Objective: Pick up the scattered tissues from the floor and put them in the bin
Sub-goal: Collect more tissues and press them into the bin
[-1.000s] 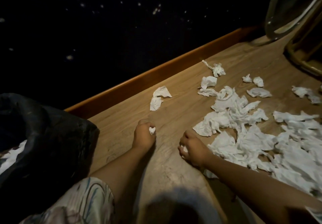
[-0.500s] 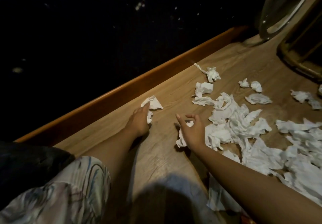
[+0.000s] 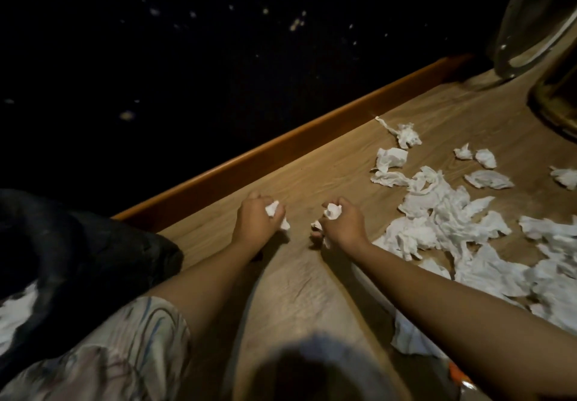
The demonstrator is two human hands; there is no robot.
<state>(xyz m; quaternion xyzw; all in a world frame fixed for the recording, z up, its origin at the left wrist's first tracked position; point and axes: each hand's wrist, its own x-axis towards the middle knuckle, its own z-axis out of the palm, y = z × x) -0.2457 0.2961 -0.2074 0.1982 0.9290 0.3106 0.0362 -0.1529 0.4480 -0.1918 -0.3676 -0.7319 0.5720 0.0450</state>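
Observation:
My left hand (image 3: pixel 256 219) grips a crumpled white tissue (image 3: pixel 272 208) over the wooden floor (image 3: pixel 312 282). My right hand (image 3: pixel 342 224) is close beside it, fingers curled round another wad of tissue (image 3: pixel 332 211). Several more white tissues (image 3: pixel 443 210) lie scattered in a heap to the right of my right hand. The bin, lined with a black bag (image 3: pixel 78 254), sits at the far left with white tissue (image 3: pixel 15 316) inside it.
An orange-brown wooden skirting (image 3: pixel 281 147) runs diagonally along a dark wall. A glass-like round object (image 3: pixel 530 26) and a wooden piece of furniture (image 3: pixel 555 94) stand at the top right. My patterned sleeve (image 3: pixel 118 347) fills the lower left.
My left hand has taken the two tissues by the skirting and closed around them. My right hand has curled round its tissue. Both hands have drawn back, and the bin is back in view.

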